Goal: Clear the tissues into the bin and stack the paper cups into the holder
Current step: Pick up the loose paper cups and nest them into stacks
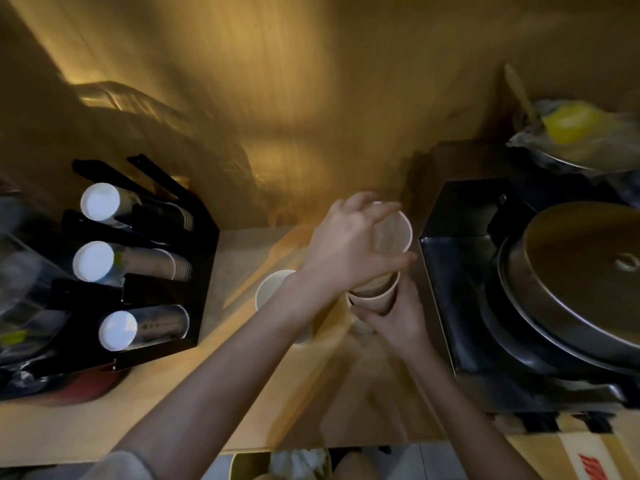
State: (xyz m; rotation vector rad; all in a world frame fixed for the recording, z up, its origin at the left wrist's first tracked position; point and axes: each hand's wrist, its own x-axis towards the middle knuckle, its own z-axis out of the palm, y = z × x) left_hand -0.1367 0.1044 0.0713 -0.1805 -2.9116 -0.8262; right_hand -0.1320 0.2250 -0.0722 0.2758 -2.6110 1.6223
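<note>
Over the wooden counter (242, 393), our left hand (349, 244) grips a paper cup (394, 233) by its rim above the cup stack (375, 294) our right hand (398, 317) clasps. Another cup (272, 289) stands nearby; the black cup holder (145, 268) sits far left.

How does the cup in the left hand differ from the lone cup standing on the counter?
The held cup is tilted in the left hand, going into the stack held by the right hand. The lone cup stands upright on the counter, untouched, partly hidden by the forearm. Both are open-mouthed paper cups.
</note>
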